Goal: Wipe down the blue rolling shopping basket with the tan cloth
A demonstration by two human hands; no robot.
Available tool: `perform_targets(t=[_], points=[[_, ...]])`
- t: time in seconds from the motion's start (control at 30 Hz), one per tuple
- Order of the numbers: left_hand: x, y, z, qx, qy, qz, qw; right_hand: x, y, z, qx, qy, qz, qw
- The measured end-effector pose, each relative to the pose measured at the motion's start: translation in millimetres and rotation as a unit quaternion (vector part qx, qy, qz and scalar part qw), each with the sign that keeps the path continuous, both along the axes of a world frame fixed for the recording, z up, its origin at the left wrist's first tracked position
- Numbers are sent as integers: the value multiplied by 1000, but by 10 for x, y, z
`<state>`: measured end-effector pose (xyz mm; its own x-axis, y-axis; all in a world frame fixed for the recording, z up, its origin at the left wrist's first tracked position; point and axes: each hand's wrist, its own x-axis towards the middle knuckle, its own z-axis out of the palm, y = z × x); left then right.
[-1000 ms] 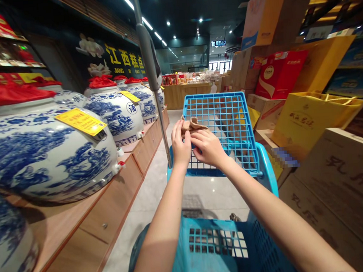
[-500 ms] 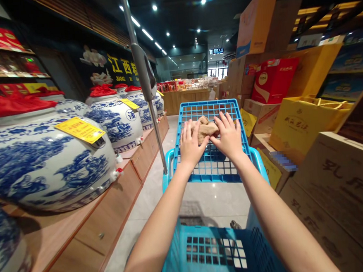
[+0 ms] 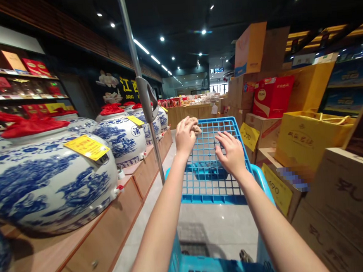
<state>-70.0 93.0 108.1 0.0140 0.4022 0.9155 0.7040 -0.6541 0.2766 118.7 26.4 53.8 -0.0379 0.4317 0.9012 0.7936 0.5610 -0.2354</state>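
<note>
A blue plastic shopping cart (image 3: 264, 184) stands in front of me, its upper basket a grid of square holes. At the basket's upper left corner my left hand (image 3: 186, 136) is closed on a beige crumpled cloth (image 3: 195, 125), which shows past the fingertips. Over the right half of the grid, my right hand (image 3: 230, 151) holds nothing, its fingers apart and slightly bent. Below, the cart's lower basket (image 3: 215, 264) is partly visible between my forearms.
Large blue-and-white jars (image 3: 47, 174) with red cloth tops line a wooden platform (image 3: 104, 241) on the left. Stacked cartons (image 3: 344, 199), a red box (image 3: 272, 97) and a yellow bag (image 3: 309, 137) crowd the right. A metal pole (image 3: 132, 52) rises at the cart's left.
My left hand has moved left with the cloth, off the middle of the grid. My right hand has come away from the cloth. The view has tilted up slightly.
</note>
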Motion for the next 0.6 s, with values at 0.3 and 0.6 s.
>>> perform_targets(t=[0.3,0.6], points=[[18,17,88,14,30,-50,998,10,27,-14,13,3,-16,1000],[45,-361,-274,7,75,-79,994,3,19,21,-10,20,3,1000]])
